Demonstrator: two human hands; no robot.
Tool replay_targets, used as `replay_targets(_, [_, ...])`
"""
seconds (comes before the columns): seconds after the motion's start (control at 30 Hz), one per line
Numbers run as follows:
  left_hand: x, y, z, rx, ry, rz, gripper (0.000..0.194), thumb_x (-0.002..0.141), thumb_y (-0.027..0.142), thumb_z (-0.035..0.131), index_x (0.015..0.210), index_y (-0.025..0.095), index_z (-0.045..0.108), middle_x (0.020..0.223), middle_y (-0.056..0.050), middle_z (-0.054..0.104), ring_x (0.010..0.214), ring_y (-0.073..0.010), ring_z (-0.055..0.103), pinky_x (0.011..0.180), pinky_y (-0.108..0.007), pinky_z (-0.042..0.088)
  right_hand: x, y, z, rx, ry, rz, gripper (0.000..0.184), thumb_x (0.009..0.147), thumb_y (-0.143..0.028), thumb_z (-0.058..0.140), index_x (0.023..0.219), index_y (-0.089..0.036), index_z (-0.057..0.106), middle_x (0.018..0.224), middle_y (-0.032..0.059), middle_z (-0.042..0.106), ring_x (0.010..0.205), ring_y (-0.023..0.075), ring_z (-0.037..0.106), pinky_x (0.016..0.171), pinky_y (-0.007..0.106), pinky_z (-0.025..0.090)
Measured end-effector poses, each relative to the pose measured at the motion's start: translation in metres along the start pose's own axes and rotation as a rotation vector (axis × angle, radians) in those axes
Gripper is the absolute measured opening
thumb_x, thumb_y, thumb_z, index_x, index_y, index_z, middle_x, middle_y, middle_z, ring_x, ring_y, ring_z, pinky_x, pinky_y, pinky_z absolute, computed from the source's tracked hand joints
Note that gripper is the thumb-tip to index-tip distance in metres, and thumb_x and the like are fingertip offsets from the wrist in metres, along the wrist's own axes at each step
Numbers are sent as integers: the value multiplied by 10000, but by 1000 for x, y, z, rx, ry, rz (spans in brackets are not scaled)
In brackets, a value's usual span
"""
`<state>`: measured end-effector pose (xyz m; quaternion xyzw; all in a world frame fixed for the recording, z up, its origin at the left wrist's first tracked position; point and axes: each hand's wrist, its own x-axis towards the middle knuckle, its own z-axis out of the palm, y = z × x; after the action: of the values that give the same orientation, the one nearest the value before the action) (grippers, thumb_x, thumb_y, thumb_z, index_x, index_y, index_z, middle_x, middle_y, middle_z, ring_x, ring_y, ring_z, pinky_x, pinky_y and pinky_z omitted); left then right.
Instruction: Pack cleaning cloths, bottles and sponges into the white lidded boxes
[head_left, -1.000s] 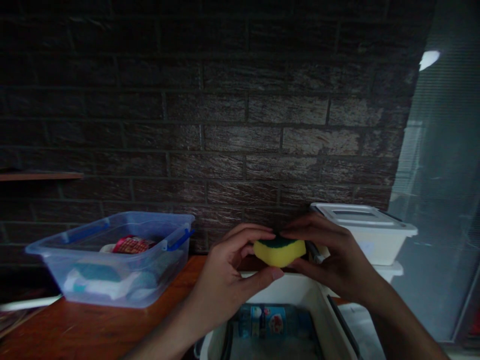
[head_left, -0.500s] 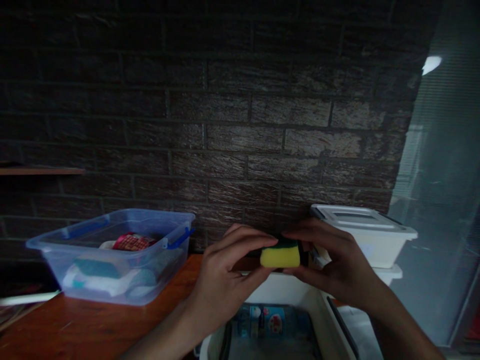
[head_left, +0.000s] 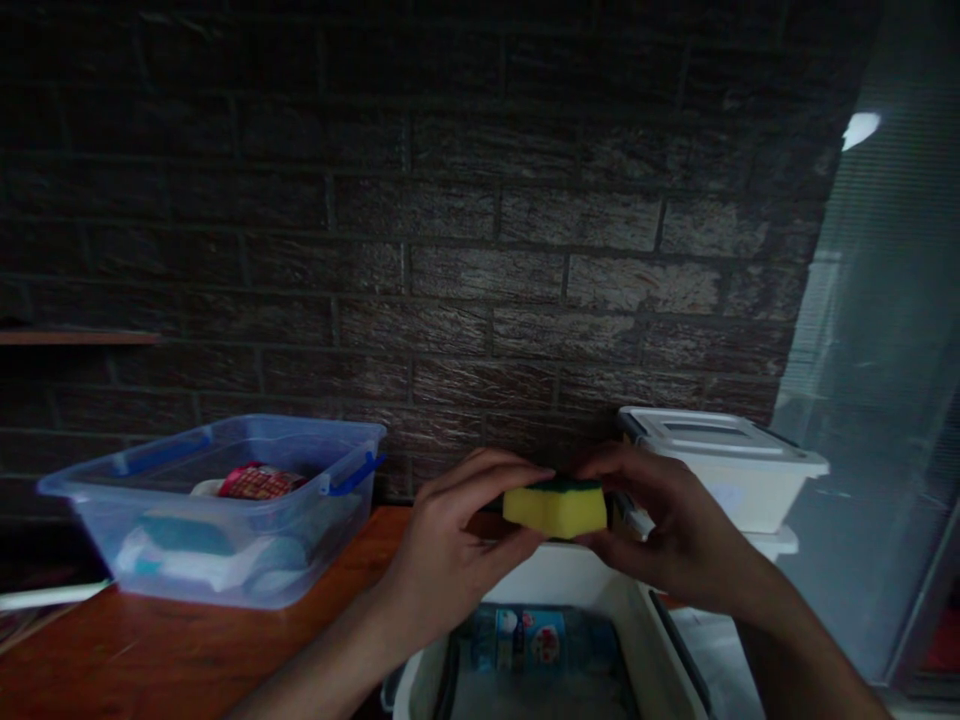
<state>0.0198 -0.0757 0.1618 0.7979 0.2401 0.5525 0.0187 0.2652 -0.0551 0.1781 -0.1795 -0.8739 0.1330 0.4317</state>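
Note:
Between both hands is a yellow sponge (head_left: 556,511) with a dark green scouring layer on top. My left hand (head_left: 457,535) pinches its left end, thumb below and fingers above. On the other end, my right hand (head_left: 667,530) closes its fingers and thumb the same way. The sponge is held above a white bin (head_left: 577,570). Down in that bin lies a clear plastic bottle (head_left: 480,640) with a blue label, and the bin's lower part is dim.
A clear bluish tub (head_left: 315,520) on the left holds a red patterned packet (head_left: 262,482) and pale items. It stands on a reddish wooden table (head_left: 217,650). Behind on the right is a white lidded box (head_left: 742,480). A dark brick wall (head_left: 450,250) rises at the back.
The sponge has turned, so more of its yellow side and a corner face me. My hands keep their grip on it. The view has shifted slightly.

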Motion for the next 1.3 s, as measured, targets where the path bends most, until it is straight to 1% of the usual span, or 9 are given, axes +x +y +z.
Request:
replay_targets(0.1, [-2, 2, 1, 27, -22, 26, 390, 861, 134, 733, 1237, 238, 722, 1137, -70, 716, 1002, -186, 698, 816, -270, 583, 2, -3, -1, -37, -31, 16, 426, 838, -240, 806, 1227, -270, 636, 1155, 62, 690, 1023, 222, 675, 870, 326, 567])
replay_targets(0.23, [-4, 4, 2, 54, -21, 57, 413, 856, 119, 729, 1244, 260, 720, 1137, -64, 699, 991, -181, 695, 816, -268, 585, 7, -7, -4, -65, -21, -67, 465, 787, -189, 848, 1215, -274, 686, 1206, 66, 686, 1106, 248, 651, 932, 358, 548])
replay_targets(0.33, [-3, 5, 0, 72, 2, 54, 431, 836, 126, 761, 1246, 253, 719, 1123, -54, 695, 984, -171, 692, 818, -258, 575, 8, -5, -7, -73, -3, -102, 419, 811, -155, 819, 1198, -267, 707, 1185, 76, 691, 1103, 254, 643, 914, 367, 543])
replay_targets(0.5, [0, 9, -5, 73, 59, 56, 400, 793, 166, 832, 1176, 239, 742, 1081, -39, 724, 970, -165, 696, 839, -259, 561, 4, 3, -9, 2, 20, -46, 339, 864, -183, 776, 1181, -265, 689, 1154, 85, 677, 1019, 236, 652, 846, 355, 550])
replay_targets(0.67, [3, 14, -8, 60, 87, 77, 336, 786, 183, 843, 1108, 242, 769, 1039, -47, 746, 915, -180, 709, 788, -277, 572, 3, 4, -8, 25, 11, -26, 343, 882, -193, 755, 1207, -264, 673, 1177, 92, 672, 1028, 235, 656, 860, 350, 561])
replay_targets(0.9, [2, 12, -4, 42, 62, 116, 333, 804, 173, 826, 1126, 236, 764, 1023, -57, 740, 900, -180, 710, 773, -281, 582, 5, -9, -7, -129, -16, -75, 497, 794, -226, 849, 1255, -296, 677, 1188, 73, 685, 1052, 248, 663, 873, 350, 568])
replay_targets(0.97, [2, 11, -3, 50, 57, 122, 358, 807, 160, 821, 1150, 235, 754, 1035, -60, 740, 918, -185, 707, 803, -296, 582, 5, -8, -6, -125, -13, -76, 483, 804, -225, 844, 1251, -304, 681, 1181, 67, 684, 1044, 238, 668, 868, 340, 571])
replay_targets(1.13, [1, 10, -4, 19, 55, 109, 459, 783, 146, 835, 1218, 229, 715, 1074, -58, 737, 970, -189, 705, 829, -290, 578, 2, 2, -4, 89, -19, -12, 359, 883, -180, 759, 1215, -281, 665, 1177, 73, 665, 1083, 221, 665, 917, 338, 571])
replay_targets(1.3, [2, 13, -6, 16, 49, 118, 408, 778, 145, 845, 1163, 230, 738, 1066, -51, 738, 953, -172, 713, 816, -261, 581, 1, 7, 1, 305, -61, 69, 329, 934, -154, 690, 1237, -253, 610, 1212, 83, 669, 1050, 184, 686, 953, 326, 571])
